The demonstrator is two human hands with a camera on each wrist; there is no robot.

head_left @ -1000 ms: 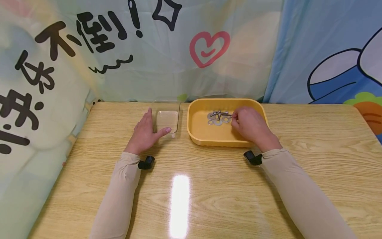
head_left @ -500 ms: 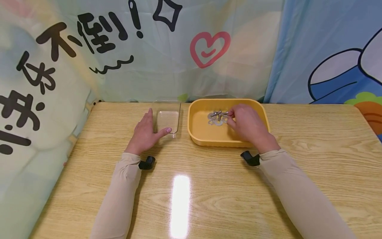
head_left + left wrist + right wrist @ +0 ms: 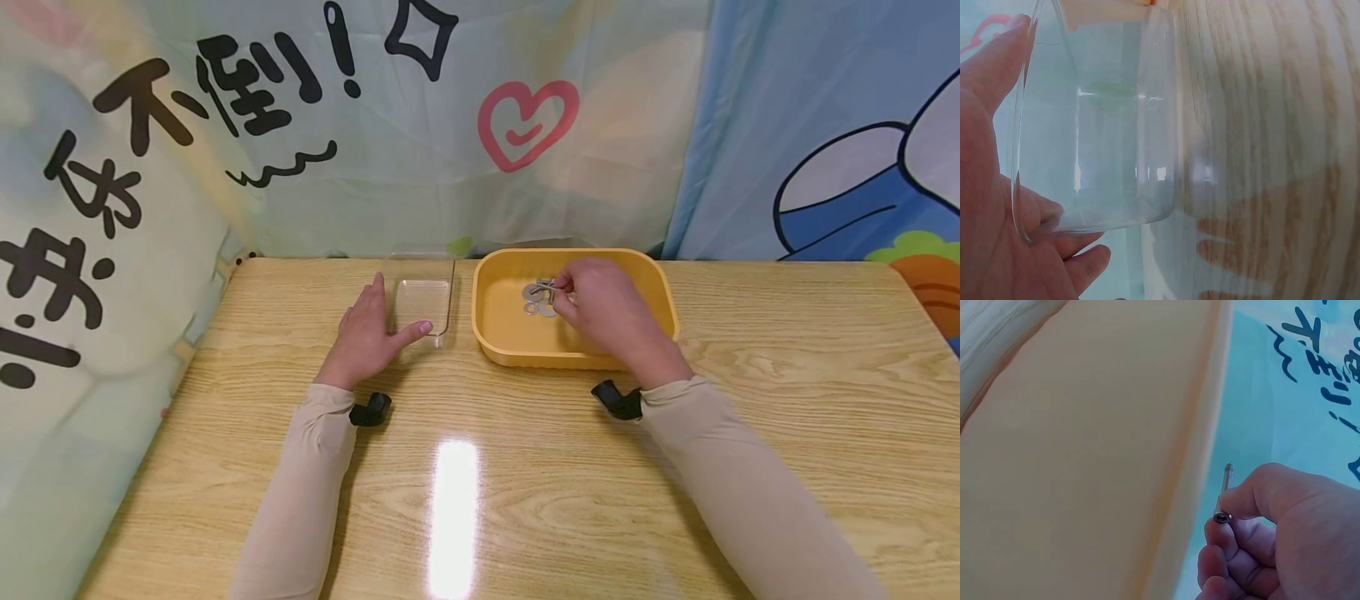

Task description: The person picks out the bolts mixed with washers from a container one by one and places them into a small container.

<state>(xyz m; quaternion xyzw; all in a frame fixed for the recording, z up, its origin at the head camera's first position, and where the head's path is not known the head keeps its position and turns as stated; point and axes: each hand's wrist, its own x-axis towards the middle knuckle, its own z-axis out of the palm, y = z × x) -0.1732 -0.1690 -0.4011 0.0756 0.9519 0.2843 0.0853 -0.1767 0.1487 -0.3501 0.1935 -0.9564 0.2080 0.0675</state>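
Note:
A clear plastic box (image 3: 422,298) stands on the table, and my left hand (image 3: 362,337) rests against it. The fingers lie along its left side, with the thumb (image 3: 411,332) spread across the near rim. In the left wrist view, nothing shows inside the box (image 3: 1107,144). Over the yellow tray (image 3: 517,358), my right hand (image 3: 611,312) pinches a silver socket-head bolt (image 3: 1227,479) between thumb and fingertips, its socket end facing the right wrist camera. Flat washers (image 3: 547,309) and other bolts lie below on the tray floor, partly hidden by this hand.
The wood-grain table (image 3: 570,483) runs back to a printed cloth backdrop (image 3: 412,192). The tray stands close to the right of the box, its raised wall (image 3: 1191,456) between them. Both wrists wear small black devices (image 3: 371,410).
My right hand has moved left and slightly up within the tray, carrying the bolt away from the pile's right side. The left hand and clear box have stayed put.

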